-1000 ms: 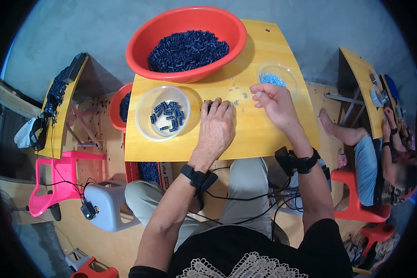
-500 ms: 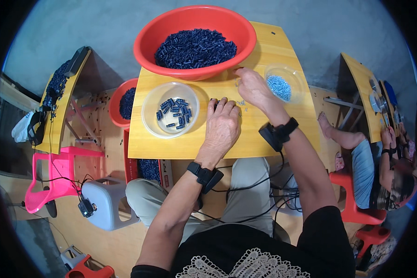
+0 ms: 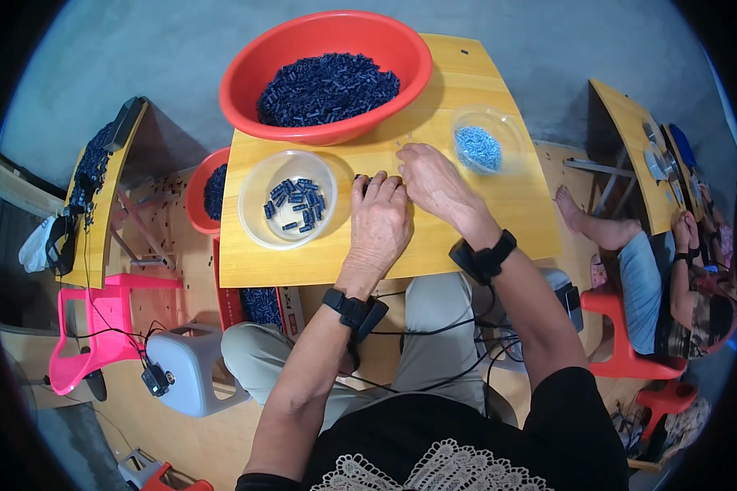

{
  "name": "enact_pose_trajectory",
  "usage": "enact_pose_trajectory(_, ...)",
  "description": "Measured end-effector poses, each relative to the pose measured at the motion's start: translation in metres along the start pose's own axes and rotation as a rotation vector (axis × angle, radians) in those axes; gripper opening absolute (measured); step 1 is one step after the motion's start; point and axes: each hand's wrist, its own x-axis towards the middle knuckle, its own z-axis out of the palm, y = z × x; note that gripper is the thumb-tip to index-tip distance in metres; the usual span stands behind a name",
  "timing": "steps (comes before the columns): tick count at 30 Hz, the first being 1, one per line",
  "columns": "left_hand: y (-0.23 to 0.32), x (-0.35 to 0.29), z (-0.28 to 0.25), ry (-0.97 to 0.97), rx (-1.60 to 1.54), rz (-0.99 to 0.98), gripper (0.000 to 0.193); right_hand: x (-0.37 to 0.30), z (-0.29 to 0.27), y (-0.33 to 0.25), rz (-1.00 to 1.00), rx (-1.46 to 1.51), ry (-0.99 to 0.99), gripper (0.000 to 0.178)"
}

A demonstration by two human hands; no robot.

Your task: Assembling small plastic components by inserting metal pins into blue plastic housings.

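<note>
Presently, two bare hands are held close together over a yellow wooden table (image 3: 303, 268). The left hand (image 3: 381, 221) is rested palm-down near the middle, its fingers stretched toward the far side. At its fingertips part of a small dark piece (image 3: 360, 182) can be seen; whether it is gripped or only covered cannot be told, as the grip is largely hidden. The right hand (image 3: 436, 182) is placed just to the right, its fingers curled and its fingertips pointed left and down; whether its grip is closed on anything cannot be made out.

Beyond the right fingertips a few tiny pale bits (image 3: 409, 137) are scattered on the table. To the left of the left hand, a round, clear plastic tub (image 3: 258, 231) is set, in which a loose cluster of short, dark blue, tube-like pieces (image 3: 305, 200) is held. On the far side, a large, round, red plastic basin (image 3: 323, 136) is filled partway with a heap of small dark blue pieces (image 3: 327, 90). To the right, beyond the right hand, small light blue pieces (image 3: 477, 147) are contained in a shallow, clear plastic dish (image 3: 512, 141). Black straps are worn on both wrists.
</note>
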Motion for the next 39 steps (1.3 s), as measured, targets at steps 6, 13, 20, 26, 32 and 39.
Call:
enact_pose_trajectory(6,-0.002,-0.002,0.003,0.002,-0.024,-0.006,0.020,-0.041,-0.017,-0.007,0.062,0.094,0.166,0.042)
enact_pose_trajectory(13,-0.002,-0.001,0.001,0.023,-0.012,-0.002,0.018,-0.067,0.002,0.001,0.200,0.051,0.176,0.047)
enact_pose_trajectory(20,0.001,0.000,0.002,0.043,-0.022,-0.015,0.017,-0.029,0.007,0.004,0.098,0.162,0.177,0.044)
enact_pose_trajectory(26,0.000,0.001,0.003,0.059,-0.025,-0.021,0.017,-0.003,0.012,0.010,0.111,0.141,0.184,0.042)
enact_pose_trajectory(32,0.001,0.000,0.001,0.046,-0.024,-0.016,0.018,0.017,0.016,0.020,0.121,0.050,0.069,0.040)
enact_pose_trajectory(39,0.000,-0.002,0.002,0.044,-0.027,-0.027,0.019,0.028,0.003,0.013,0.059,-0.130,-0.150,0.040)
